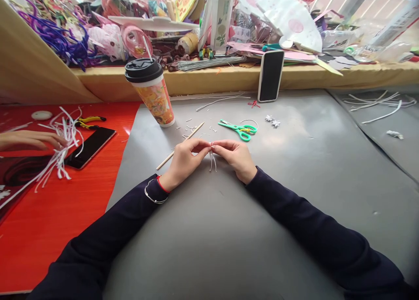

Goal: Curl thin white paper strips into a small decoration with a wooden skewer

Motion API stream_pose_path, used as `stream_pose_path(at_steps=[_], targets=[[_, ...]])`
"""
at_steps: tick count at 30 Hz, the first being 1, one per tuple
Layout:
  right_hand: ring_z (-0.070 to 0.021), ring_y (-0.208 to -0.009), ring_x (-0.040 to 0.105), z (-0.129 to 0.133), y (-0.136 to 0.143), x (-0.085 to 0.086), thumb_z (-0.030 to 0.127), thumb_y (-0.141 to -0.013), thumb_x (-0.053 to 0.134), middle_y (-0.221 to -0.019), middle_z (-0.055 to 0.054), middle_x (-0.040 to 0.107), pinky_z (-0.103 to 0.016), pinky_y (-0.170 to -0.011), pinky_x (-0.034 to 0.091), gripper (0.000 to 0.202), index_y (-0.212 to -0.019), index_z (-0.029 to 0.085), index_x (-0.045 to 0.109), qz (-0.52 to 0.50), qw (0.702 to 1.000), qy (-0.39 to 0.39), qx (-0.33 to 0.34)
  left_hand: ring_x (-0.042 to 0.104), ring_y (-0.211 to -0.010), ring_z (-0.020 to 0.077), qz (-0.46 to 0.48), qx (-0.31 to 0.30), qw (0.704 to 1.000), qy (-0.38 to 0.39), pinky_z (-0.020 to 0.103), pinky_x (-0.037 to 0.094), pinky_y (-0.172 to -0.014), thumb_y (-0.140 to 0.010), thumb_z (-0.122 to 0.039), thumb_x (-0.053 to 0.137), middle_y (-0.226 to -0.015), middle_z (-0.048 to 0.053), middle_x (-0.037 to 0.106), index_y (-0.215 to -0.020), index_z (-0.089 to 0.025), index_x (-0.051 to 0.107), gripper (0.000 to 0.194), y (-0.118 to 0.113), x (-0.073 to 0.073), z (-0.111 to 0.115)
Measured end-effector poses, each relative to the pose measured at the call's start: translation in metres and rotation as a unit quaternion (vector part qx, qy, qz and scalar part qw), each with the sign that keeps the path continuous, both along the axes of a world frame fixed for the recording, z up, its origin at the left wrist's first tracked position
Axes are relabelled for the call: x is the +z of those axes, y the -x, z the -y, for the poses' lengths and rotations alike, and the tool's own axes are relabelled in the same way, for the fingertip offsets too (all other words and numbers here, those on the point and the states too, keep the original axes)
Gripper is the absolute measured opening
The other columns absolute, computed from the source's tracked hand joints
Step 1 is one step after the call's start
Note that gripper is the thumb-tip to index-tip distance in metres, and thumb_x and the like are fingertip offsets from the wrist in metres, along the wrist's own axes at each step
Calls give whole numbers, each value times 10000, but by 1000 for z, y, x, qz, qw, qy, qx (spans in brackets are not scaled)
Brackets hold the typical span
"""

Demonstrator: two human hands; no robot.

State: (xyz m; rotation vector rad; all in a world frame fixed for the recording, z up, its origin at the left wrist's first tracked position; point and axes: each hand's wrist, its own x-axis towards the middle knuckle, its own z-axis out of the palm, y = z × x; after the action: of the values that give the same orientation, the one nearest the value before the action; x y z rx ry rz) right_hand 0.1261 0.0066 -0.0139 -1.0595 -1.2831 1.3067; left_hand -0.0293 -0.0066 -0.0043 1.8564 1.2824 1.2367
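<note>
My left hand (190, 159) and my right hand (236, 158) meet above the grey mat (209, 247). Thumbs and fingers of both are pinched on a small piece of white cord (213, 163), whose two thin tails hang below the fingertips. The part between my fingers is mostly hidden. A pointed wooden stick (166, 159) lies beside my left hand, among white cord snippets. Just beyond my right hand are green-handled scissors (236, 129). Two small white knotted flowers (273, 121) rest farther right, and a small red knotted piece (253, 104) lies behind the scissors.
A lidded paper cup (153, 97) stands back left; a phone (271, 77) leans against the cluttered ledge (225, 78). At left, another person's hand (32, 141) touches white cords (67, 136) near a dark phone (93, 148) and pliers (88, 122). More cords (381, 112) lie right.
</note>
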Motion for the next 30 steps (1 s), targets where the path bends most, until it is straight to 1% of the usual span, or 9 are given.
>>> stream_pose_path(at_steps=[4, 9, 13, 17, 20, 23, 26, 28, 30], targets=[[-171, -786, 661, -1, -1, -2, 345, -640, 710, -820, -44, 707, -305, -760, 531, 255, -821, 166, 682, 12, 1000, -3, -2, 628, -774, 154, -24, 2, 1000, -7, 270, 495, -747, -786, -310, 573, -836, 33, 677, -832, -187, 662, 158, 0, 1, 1], [-159, -770, 656, 1, -2, -1, 298, -702, 651, -816, -43, 702, -290, -754, 525, 178, -817, 167, 689, 88, 993, -83, -8, 625, -752, 145, -40, -5, 999, -7, 256, 488, -719, -785, -275, 567, -817, 23, 677, -824, -185, 656, 131, 1, 0, 0], [-157, -799, 648, 4, 0, 1, 311, -723, 631, -862, -46, 692, -284, -759, 523, 188, -840, 175, 688, 125, 983, -133, 4, 624, -743, 146, -48, 7, 999, -1, 262, 484, -724, -788, -260, 551, -804, 21, 673, -813, -184, 650, 127, 1, -2, 0], [-160, -796, 643, 6, 1, -2, 338, -749, 610, -857, -45, 690, -287, -752, 519, 203, -854, 182, 688, 155, 976, -150, -3, 617, -734, 144, -72, 21, 997, -8, 253, 472, -697, -791, -250, 540, -794, 16, 674, -809, -190, 648, 124, 2, -3, -1], [-161, -766, 648, 6, 1, -3, 328, -768, 586, -829, -40, 695, -292, -739, 522, 191, -847, 185, 685, 167, 976, -142, -14, 609, -733, 139, -78, 8, 997, -6, 246, 460, -685, -798, -244, 530, -789, 13, 671, -808, -189, 638, 121, 2, -2, -1], [-152, -738, 648, 7, 0, -3, 295, -760, 585, -808, -31, 694, -278, -718, 526, 157, -822, 188, 682, 175, 971, -160, -20, 586, -683, 127, -65, -34, 997, 40, 234, 446, -633, -811, -268, 514, -747, 10, 647, -782, -178, 607, 133, 3, 0, -4], [-140, -728, 638, 7, -2, -2, 260, -754, 581, -798, -21, 685, -263, -709, 525, 131, -807, 197, 682, 198, 956, -213, -23, 543, -577, 106, -31, -101, 986, 127, 216, 421, -539, -823, -306, 496, -635, -6, 588, -756, -166, 570, 171, 6, 1, -8], [-137, -729, 629, 7, -3, -2, 251, -762, 566, -793, -11, 681, -263, -712, 520, 131, -814, 215, 681, 219, 944, -247, -15, 544, -560, 98, 2, -153, 970, 187, 213, 434, -536, -822, -309, 503, -621, -7, 581, -766, -159, 564, 171, 10, 1, -12], [-137, -735, 620, 6, -5, -3, 241, -776, 549, -797, -5, 680, -267, -715, 507, 140, -824, 229, 680, 243, 928, -283, 0, 578, -595, 97, 47, -211, 946, 242, 226, 473, -591, -816, -311, 522, -673, 12, 618, -794, -153, 573, 168, 14, 0, -15]])
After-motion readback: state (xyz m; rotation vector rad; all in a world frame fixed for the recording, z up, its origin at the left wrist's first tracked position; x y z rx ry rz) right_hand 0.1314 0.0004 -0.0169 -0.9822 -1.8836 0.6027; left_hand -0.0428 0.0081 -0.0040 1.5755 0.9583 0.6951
